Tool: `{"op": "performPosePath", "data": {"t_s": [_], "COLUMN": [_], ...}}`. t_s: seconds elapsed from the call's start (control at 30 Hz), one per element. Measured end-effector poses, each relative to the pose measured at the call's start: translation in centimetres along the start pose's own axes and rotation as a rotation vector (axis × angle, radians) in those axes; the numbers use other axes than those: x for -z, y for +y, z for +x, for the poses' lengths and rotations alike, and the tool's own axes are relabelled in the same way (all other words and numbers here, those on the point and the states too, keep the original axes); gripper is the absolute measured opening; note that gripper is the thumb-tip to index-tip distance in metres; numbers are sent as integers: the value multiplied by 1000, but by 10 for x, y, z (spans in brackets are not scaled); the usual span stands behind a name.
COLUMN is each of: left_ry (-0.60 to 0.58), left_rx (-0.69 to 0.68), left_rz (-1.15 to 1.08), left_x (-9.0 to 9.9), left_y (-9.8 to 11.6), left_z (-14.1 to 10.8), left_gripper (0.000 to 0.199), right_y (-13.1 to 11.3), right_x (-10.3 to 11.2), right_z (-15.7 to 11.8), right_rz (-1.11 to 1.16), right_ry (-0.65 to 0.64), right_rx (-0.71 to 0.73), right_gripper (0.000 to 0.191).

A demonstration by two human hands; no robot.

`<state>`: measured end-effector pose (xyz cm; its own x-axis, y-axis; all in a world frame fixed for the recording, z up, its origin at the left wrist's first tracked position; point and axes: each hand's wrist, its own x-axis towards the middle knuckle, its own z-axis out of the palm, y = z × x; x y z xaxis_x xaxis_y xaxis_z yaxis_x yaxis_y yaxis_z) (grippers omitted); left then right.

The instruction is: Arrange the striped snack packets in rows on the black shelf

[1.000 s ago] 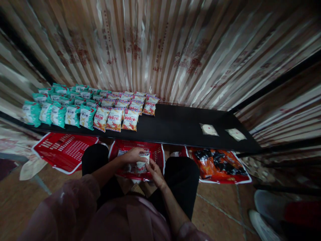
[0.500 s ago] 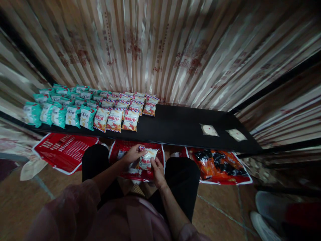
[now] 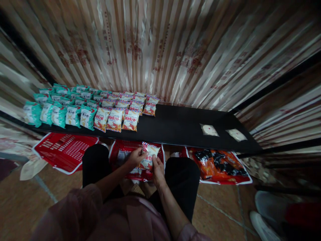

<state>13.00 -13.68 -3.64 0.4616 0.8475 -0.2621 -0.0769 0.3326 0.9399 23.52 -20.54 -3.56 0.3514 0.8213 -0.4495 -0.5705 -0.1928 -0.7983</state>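
A white and orange snack bag (image 3: 150,150) with a striped top edge is held upright between both my hands. My left hand (image 3: 136,158) grips its left side, thumb across the front. On its right side, my right hand (image 3: 157,169) closes with the fingers partly hidden behind it. Below lies a red basket (image 3: 163,155) with more packets inside, mostly covered by my hands and forearms. On the black shelf (image 3: 173,124) beyond stand rows of matching snack bags (image 3: 115,119), and left of them rows of teal snack bags (image 3: 59,115).
Two flat pale packets (image 3: 210,130) lie on the shelf's right part. A red basket (image 3: 240,182) with orange and black packages sits under the shelf at right, another red basket (image 3: 62,150) at left. Someone's shoe (image 3: 263,227) shows at lower right. A striped curtain (image 3: 160,50) hangs behind.
The snack bag has moved up slightly and now stands more upright, its printed front showing. My left hand has shifted lower on its side.
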Motion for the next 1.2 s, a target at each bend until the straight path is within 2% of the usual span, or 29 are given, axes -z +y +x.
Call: {"op": "performPosePath", "data": {"t_s": [0.2,0.37,0.7,1.07,1.2], "left_ry": [8,40,182,292,290], "left_rx": [-4,21,-11,-28,6], "left_rz": [44,165,367,343,298], "left_x": [2,-1,-3,-1,-2], "left_y": [-5,-1,5,10,14], "left_z": [-3,-9,-12,3,7], "left_gripper": [45,38,28,31,34], "right_y": [-2,-7,-17,-22,-25], "right_x": [-4,-8,-9,-1,0], "right_z": [2,5,5,0,2], "right_rz": [4,22,-12,-88,-88], "right_ry": [14,33,-65,-209,-210], "right_rx": [0,18,-59,-42,-49], "right_gripper": [46,45,50,51,51]}}
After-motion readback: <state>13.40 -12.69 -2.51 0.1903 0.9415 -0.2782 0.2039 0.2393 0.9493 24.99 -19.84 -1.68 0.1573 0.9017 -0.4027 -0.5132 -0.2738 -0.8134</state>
